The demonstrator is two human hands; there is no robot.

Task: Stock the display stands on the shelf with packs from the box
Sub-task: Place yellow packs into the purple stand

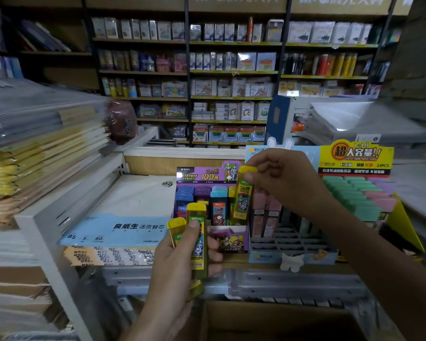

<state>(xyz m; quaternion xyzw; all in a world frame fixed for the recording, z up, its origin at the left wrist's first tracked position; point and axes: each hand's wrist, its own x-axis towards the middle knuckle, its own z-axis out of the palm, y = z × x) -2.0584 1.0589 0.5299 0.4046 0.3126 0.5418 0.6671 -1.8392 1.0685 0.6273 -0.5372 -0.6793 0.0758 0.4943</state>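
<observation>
Stocking: my right grip (pixel 283 180) pinches a yellow pack (pixel 244 198) over the purple stand (pixel 197 174) at twelve o'clock, left grip (pixel 180 262) clutching spares (pixel 197 232); next, I'd seat it rightmost.

- Beneath the single yellow plastic pack (pixel 244 195) pinched by the right hand (pixel 280 178), the purple cardboard display stand (pixel 229 238) is crowded with upright blue, violet and turquoise cases (pixel 202 196); its header card (pixel 197 174) rises just behind.
- The left hand (pixel 182 252), gripping more yellow packs (pixel 197 239), blocks that stand's front.
- Below the right hand, a pale blue grid tray (pixel 293 239) shows open cells.
- Left of the left hand lies a blue-wrapped paper ream (pixel 113 230).
- Under both hands sits a brown cardboard box (pixel 268 321).
</observation>
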